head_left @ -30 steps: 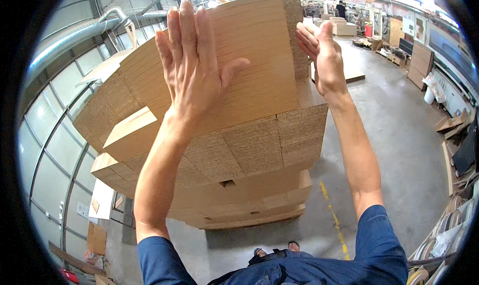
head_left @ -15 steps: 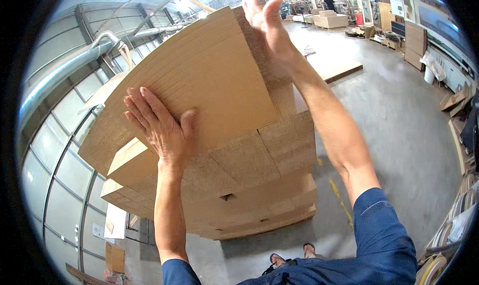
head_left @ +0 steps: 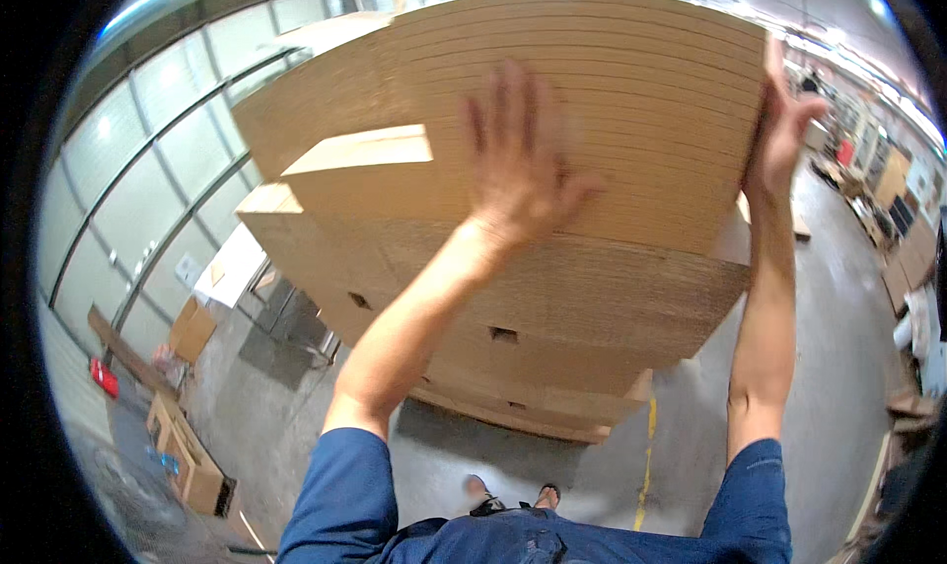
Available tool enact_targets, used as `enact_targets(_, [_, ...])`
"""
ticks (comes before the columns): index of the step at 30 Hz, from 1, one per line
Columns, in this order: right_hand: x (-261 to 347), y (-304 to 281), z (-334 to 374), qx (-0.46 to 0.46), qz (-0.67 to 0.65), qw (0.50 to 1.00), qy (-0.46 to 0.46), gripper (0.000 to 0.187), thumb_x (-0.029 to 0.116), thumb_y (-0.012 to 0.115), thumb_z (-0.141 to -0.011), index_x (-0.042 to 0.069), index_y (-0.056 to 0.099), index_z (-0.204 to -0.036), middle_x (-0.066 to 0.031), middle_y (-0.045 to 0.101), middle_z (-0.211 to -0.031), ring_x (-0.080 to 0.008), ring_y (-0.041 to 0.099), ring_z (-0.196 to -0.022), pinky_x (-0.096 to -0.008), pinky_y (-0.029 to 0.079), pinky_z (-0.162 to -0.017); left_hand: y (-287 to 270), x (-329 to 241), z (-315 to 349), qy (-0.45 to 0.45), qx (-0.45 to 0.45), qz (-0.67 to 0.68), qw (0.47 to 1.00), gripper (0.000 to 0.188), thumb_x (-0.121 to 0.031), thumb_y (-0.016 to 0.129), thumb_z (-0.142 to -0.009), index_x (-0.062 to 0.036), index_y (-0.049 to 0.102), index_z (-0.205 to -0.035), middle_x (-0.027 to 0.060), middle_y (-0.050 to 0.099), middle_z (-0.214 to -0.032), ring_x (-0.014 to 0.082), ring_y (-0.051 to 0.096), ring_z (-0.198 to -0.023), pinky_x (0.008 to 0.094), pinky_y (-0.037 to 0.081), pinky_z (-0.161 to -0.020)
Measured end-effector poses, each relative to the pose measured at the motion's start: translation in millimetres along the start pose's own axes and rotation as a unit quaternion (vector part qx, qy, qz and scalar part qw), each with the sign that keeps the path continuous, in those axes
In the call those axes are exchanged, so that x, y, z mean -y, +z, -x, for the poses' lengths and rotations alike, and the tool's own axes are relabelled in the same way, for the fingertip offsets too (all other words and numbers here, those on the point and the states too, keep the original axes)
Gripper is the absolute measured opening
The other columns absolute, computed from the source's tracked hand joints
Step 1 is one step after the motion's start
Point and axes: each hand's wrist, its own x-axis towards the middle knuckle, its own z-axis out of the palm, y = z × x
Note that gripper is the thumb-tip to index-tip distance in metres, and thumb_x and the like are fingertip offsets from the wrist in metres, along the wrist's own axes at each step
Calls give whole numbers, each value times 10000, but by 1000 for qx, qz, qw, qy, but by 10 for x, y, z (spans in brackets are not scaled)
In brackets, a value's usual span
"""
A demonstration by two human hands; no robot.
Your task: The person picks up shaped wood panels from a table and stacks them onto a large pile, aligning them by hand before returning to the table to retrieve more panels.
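In front of me stands a tall stack of thin tan wooden boards (head_left: 651,120), their edges showing as fine parallel lines. My left hand (head_left: 523,179), slightly blurred, lies over the near face with its fingers spread. Whether its whole palm touches the boards I cannot tell. Against the stack's right-hand side rests my right hand (head_left: 779,140), fingers stretched out and thumb apart. Neither hand grips anything. Beneath the boards is a broader pile of wooden panels (head_left: 592,278), with small dark notches in its near side. A pale block top (head_left: 365,148) juts out at the left.
A white-topped table (head_left: 232,266) stands at the left, near a cardboard box (head_left: 192,329). An open carton (head_left: 187,460) sits on the floor at lower left. A yellow floor line (head_left: 646,465) runs to the right of my feet. Materials line the right wall.
My view has swung so the stack's near face squares up to me. My left hand has shifted toward the middle of that face. The right hand stays at the stack's right side.
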Motion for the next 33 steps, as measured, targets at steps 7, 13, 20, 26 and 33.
enact_targets(7, [478,356,1350,-127,112,985,-43,877,669,236,-940,-26,247,-1474,-183,281,-1530,-288,228,-1432,-436,138,-1162,49,-305,1717,39,251,102,962,899,-599,576,-806,47,372,-1396,311,240,-1488,471,227,-1386,652,178,-1088])
enact_targets(13, [272,1122,3515,-115,-86,910,390,498,388,358,-1029,-26,509,-1262,-148,576,-1242,-259,551,-1136,-413,450,-966,-1015,-816,2985,-105,202,413,882,784,-348,659,-832,-4,308,-1442,328,215,-1480,491,246,-1372,548,250,-1124])
enact_targets(20, [-765,3184,5457,110,-204,507,830,461,413,431,-1006,-4,543,-1168,-173,628,-1126,-269,610,-1014,-420,504,-901,-1899,-521,3990,-188,256,472,822,648,-419,683,-808,17,503,-1252,275,419,-1336,446,386,-1284,514,332,-1071])
enact_targets(26, [-894,4911,6228,205,-177,425,863,381,362,434,-1013,11,526,-1130,-164,620,-1125,-286,592,-1021,-453,496,-892,-2372,470,4504,-361,309,404,782,785,-568,679,-777,29,511,-1257,303,376,-1382,460,304,-1340,526,296,-1093])
enact_targets(33, [-766,6437,6802,380,-180,354,835,307,351,476,-998,60,568,-1034,-81,653,-996,-199,608,-877,-356,514,-759,-2510,1745,5397,-456,326,335,757,618,-426,718,-793,-108,547,-1294,226,401,-1405,454,297,-1348,537,269,-1110])
